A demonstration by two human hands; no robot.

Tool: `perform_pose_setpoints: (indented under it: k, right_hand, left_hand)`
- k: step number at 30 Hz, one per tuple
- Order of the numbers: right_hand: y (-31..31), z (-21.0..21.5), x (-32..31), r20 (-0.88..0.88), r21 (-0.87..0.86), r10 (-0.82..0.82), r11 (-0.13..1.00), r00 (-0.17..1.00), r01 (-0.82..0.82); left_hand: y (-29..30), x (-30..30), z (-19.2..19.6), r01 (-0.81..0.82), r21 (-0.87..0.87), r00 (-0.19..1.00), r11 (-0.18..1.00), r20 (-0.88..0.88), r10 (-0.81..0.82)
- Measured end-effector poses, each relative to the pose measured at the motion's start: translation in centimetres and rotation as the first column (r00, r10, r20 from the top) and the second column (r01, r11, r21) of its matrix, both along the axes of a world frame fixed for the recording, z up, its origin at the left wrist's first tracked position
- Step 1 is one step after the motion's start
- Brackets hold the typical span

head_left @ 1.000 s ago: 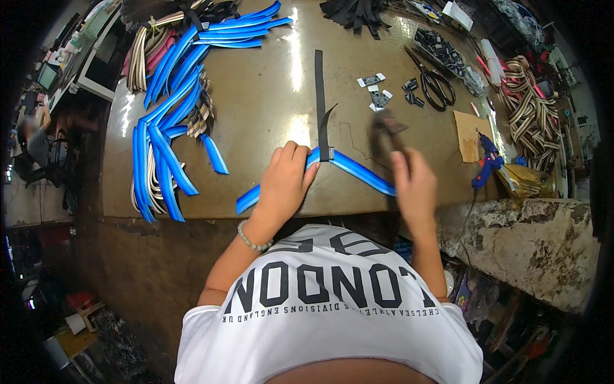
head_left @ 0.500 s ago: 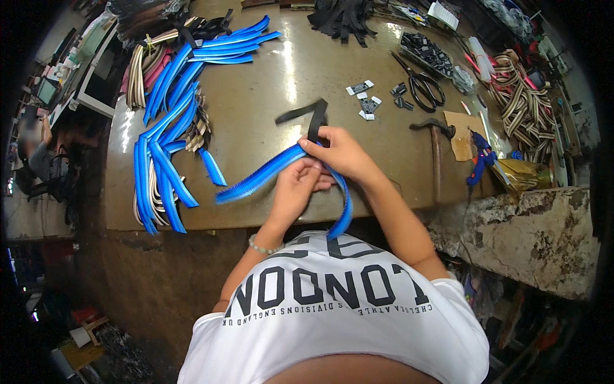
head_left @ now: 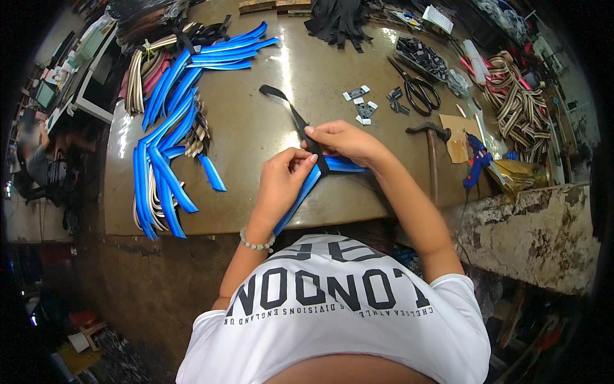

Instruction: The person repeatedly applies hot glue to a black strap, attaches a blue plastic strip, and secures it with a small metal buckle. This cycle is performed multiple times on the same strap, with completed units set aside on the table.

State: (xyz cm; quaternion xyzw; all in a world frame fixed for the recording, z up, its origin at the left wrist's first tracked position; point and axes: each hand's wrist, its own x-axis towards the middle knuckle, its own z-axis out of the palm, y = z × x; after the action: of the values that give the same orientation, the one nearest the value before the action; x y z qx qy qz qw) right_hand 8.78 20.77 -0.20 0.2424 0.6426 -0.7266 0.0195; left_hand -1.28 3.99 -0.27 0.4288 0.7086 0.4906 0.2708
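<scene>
A blue striped webbing strap (head_left: 305, 192) bends in a corner between my hands, one length running down toward my shirt and another passing under my right hand. Across that bend lies a narrow black strap (head_left: 295, 117), its free end curling up and away to the far left. My left hand (head_left: 278, 182) is closed, thumb and fingertips pinching the blue strap beside the black one. With thumb and forefinger, my right hand (head_left: 348, 142) pinches the black strap just above the crossing. My fingers partly cover the join between the two straps.
Bundled blue straps (head_left: 163, 128) lie along the table's left side. To the right are scissors (head_left: 419, 89), a hammer (head_left: 433, 157), a blue glue gun (head_left: 477, 160) and small black-and-white pieces (head_left: 364, 110). Black strips (head_left: 336, 24) hang together at the back, near a tray of black parts (head_left: 422, 57).
The blue strap has been turned, and its left-pointing end now hangs down toward my shirt. My left hand has shifted up beside the black strap, while my right has moved slightly along it.
</scene>
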Motion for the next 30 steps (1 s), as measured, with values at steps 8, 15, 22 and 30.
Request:
perform_pose_setpoints:
  k: [8, 15, 22, 30]
  right_hand:
    - [-0.9, 2.6, 0.4, -0.558, 0.096, -0.177, 0.957, 0.811, 0.275]
    - [-4.8, -0.4, 2.6, -0.309, 0.745, -0.027, 0.614, 0.951, 0.260]
    - [-6.7, -3.3, 4.4, -0.374, 0.899, 0.032, 0.259, 0.927, 0.353]
    - [-6.5, -1.3, 7.1, -0.169, 0.933, 0.226, 0.350, 0.959, 0.082]
  left_hand:
    - [0.6, 0.2, -1.0, 0.030, -0.063, 0.897, 0.998, -0.438, -0.055]
    - [0.6, 0.4, -1.2, -0.079, -0.060, 0.805, 0.995, -0.592, 0.029]
    - [0.3, 0.9, -1.9, -0.063, -0.048, 0.706, 0.997, -0.708, 0.011]
    - [0.4, 1.2, -1.7, -0.095, -0.100, 0.696, 0.990, -0.718, -0.006]
